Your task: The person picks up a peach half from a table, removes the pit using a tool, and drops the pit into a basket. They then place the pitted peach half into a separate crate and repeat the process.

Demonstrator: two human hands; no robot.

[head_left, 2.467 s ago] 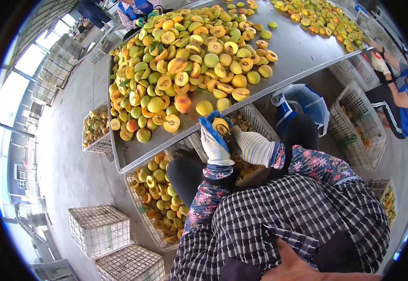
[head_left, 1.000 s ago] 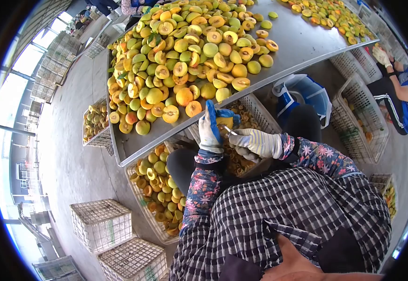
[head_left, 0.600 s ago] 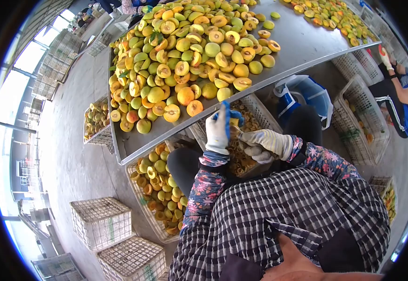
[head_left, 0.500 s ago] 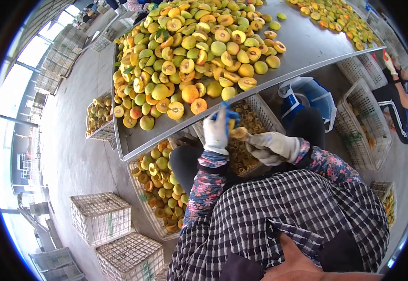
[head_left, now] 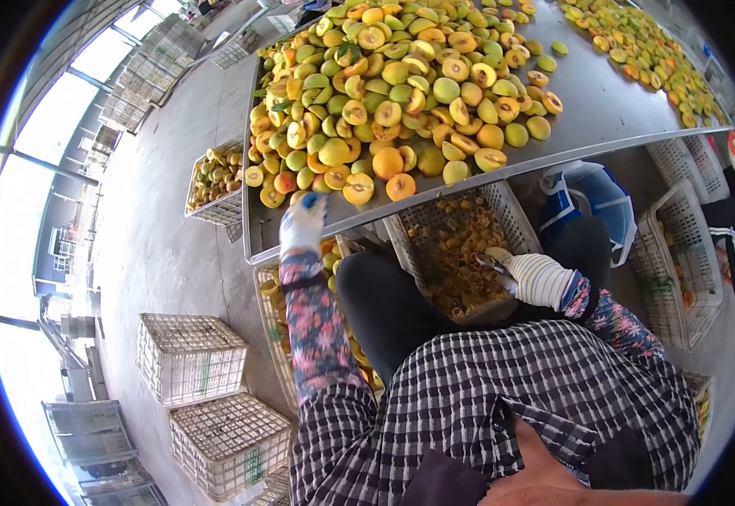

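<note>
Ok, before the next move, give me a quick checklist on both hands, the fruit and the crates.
1. Right hand gripping the small metal tool: ok.
2. Tool over the crate between the knees: ok, it appears above the brown pieces.
3. Left hand free: cannot tell, its grasp is hidden.
4. Fruit within left-hand reach: probably ok, some lies right by it on the table.
5. Crate under the left arm fully visible: not ok, the left sleeve covers part.

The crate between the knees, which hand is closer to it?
The right hand. It is over the right side of the crate, while the left hand is off to the left, by the near edge of the table.
</note>
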